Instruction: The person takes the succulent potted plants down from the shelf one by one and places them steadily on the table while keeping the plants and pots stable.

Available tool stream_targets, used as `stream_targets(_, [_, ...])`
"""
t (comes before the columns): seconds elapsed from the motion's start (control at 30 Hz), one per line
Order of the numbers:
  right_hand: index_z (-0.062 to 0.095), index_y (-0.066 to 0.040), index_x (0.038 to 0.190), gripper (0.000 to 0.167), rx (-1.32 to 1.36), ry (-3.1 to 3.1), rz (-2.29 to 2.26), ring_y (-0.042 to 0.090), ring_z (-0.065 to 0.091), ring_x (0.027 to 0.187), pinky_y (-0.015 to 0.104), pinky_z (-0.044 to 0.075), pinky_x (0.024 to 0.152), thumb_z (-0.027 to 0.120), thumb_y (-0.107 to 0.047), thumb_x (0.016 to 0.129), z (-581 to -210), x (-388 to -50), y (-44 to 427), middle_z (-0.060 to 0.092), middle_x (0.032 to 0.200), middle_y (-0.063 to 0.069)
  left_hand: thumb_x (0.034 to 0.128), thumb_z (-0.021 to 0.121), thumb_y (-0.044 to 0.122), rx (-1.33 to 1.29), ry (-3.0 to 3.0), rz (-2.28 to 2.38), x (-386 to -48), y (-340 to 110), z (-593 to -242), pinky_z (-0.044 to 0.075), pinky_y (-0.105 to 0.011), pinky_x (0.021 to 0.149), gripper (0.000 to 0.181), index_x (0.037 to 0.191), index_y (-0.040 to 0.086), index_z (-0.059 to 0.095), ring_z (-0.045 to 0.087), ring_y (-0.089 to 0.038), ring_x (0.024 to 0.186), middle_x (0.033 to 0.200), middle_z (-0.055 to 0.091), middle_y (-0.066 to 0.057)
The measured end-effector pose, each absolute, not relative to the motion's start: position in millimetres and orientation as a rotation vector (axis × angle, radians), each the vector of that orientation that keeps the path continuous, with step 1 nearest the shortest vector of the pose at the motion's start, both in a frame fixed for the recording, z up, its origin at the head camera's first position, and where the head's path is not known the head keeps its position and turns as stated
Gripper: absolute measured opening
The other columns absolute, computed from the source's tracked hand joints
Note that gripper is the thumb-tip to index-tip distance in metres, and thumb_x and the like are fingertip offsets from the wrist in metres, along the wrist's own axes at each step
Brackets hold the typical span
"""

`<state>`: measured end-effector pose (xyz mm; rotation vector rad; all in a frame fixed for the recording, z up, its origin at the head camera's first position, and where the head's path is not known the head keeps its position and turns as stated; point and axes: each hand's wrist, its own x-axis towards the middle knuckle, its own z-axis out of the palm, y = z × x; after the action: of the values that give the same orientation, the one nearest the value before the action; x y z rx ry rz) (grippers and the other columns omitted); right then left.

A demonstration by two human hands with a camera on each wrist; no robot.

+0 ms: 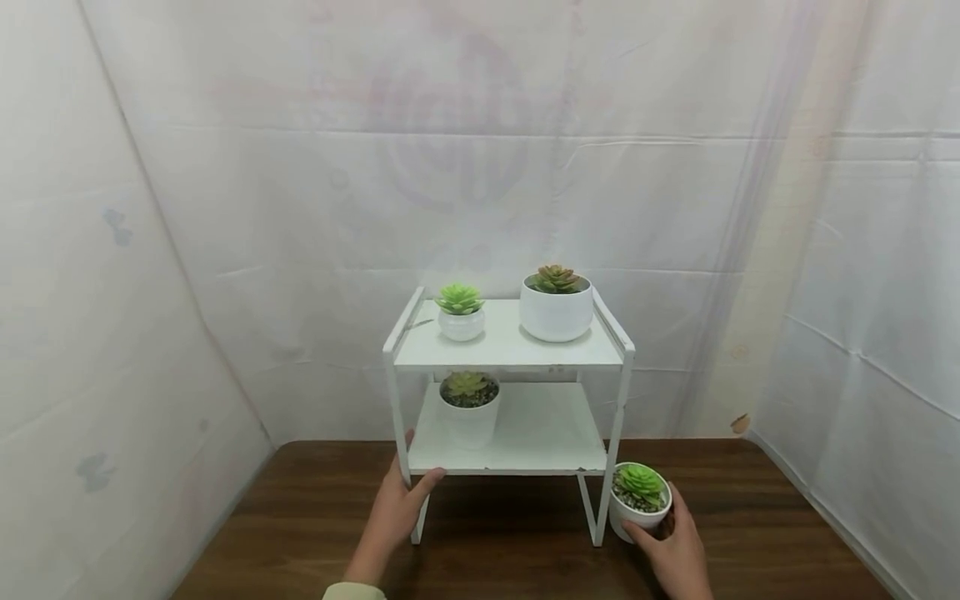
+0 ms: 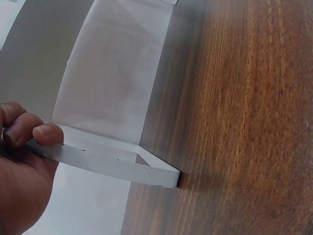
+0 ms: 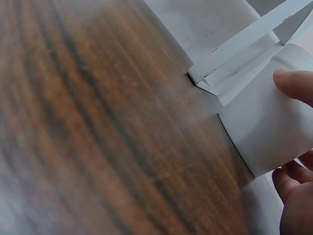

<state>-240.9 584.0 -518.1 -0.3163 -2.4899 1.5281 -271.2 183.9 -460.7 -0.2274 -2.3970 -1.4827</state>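
Observation:
A white two-tier shelf (image 1: 547,421) stands on the wooden table. My left hand (image 1: 396,507) grips its left front leg near the lower board, and the left wrist view shows the fingers (image 2: 49,134) curled over the white frame (image 2: 112,164). Beside the right leg, my right hand (image 1: 681,552) holds a green succulent in a white pot (image 1: 639,492), thumb on one side and fingers on the other. In the right wrist view the pot (image 3: 269,122) is close to the shelf's foot; its base is at the tabletop or barely above, I cannot tell which.
On the upper board sit a small potted bright green succulent (image 1: 461,323) and a wider white pot (image 1: 556,315) with a reddish succulent. Another potted succulent (image 1: 470,412) occupies the lower board's left side. Pale sheeting (image 1: 480,192) hangs behind the brown table (image 1: 315,500) and on both sides.

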Motion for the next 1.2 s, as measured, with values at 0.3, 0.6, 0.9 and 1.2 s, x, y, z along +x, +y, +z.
stream_targets(0.3, [0.001, 0.005, 0.153, 0.124, -0.343, -2.509, 1.538, 0.05, 0.027, 0.139, 0.052, 0.035, 0.11, 0.083, -0.044, 0.073, -513, -240, 584, 0.018, 0.15, 0.038, 0.0907, 0.066, 0.04, -0.237, -2.393, -1.487, -272, 184, -461, 0.033, -0.061, 0.109, 0.089, 0.155, 0.005, 0.016, 0.033, -0.04, 0.141, 0.155, 0.032, -0.021])
stream_targets(0.6, [0.002, -0.002, 0.155, 0.119, -0.337, -2.495, 1.489, 0.05, 0.025, 0.14, 0.049, 0.034, 0.11, 0.08, -0.045, 0.077, -510, -232, 583, 0.018, 0.149, 0.037, 0.0906, 0.065, 0.043, -0.227, -2.394, -1.501, -270, 185, -460, 0.033, -0.062, 0.108, 0.089, 0.155, 0.004, 0.016, 0.033, -0.041, 0.141, 0.155, 0.03, -0.022])
stream_targets(0.9, [0.014, -0.007, 0.155, 0.107, -0.301, -2.426, 1.337, 0.048, 0.029, 0.137, 0.058, 0.031, 0.11, 0.08, -0.039, 0.078, -505, -224, 579, 0.023, 0.149, 0.032, 0.0896, 0.065, 0.046, -0.218, -2.401, -1.49, -271, 185, -459, 0.033, -0.061, 0.109, 0.091, 0.155, 0.005, 0.016, 0.034, -0.04, 0.141, 0.155, 0.031, -0.022])
stream_targets(1.2, [0.024, -0.012, 0.154, 0.093, -0.277, -2.373, 1.155, 0.051, 0.033, 0.132, 0.071, 0.033, 0.098, 0.078, -0.028, 0.08, -494, -217, 576, 0.026, 0.15, 0.027, 0.0904, 0.065, 0.044, -0.236, -2.395, -1.486, -270, 185, -458, 0.035, -0.061, 0.107, 0.089, 0.155, 0.005, 0.017, 0.035, -0.041, 0.139, 0.154, 0.033, -0.023])
